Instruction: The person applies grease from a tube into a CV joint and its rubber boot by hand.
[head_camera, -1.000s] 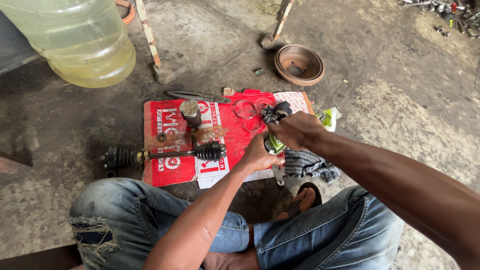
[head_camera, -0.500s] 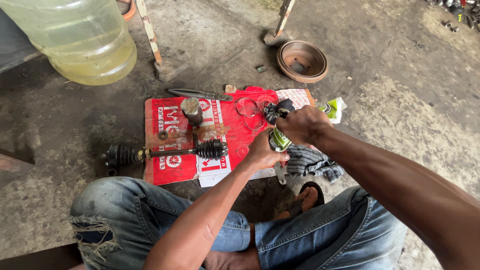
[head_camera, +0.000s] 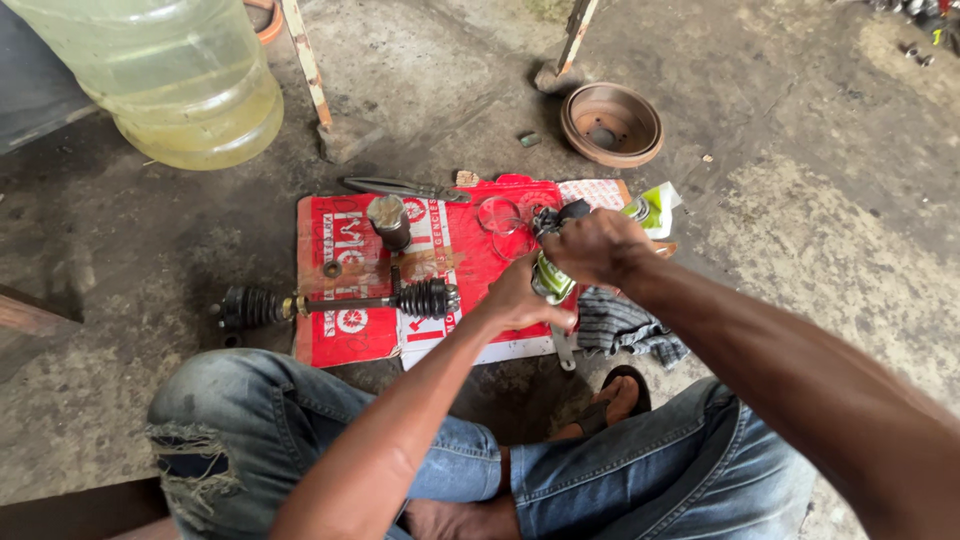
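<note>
I sit on the concrete floor with a flattened red cardboard box (head_camera: 345, 335) in front of my knees. My left hand (head_camera: 520, 300) and my right hand (head_camera: 595, 245) are close together above the box, both gripping a green sachet or tube (head_camera: 550, 282); a dark rubber part (head_camera: 560, 215) shows just above my right hand. On the box lies a drive shaft (head_camera: 340, 303) with black ribbed rubber boots at both ends. A metal joint piece (head_camera: 388, 220) stands upright behind it. Clear plastic rings (head_camera: 500, 215) lie on the red card.
A large clear bottle of yellowish liquid (head_camera: 170, 80) stands at the far left. A rusty brake drum (head_camera: 612, 123) sits behind the box. Pliers (head_camera: 400, 188) lie at the box's far edge, a second green packet (head_camera: 652, 208) at its right, a grey rag (head_camera: 625, 328) near my foot.
My hands stay clasped on the green sachet, with only a slight shift. The view has moved a little.
</note>
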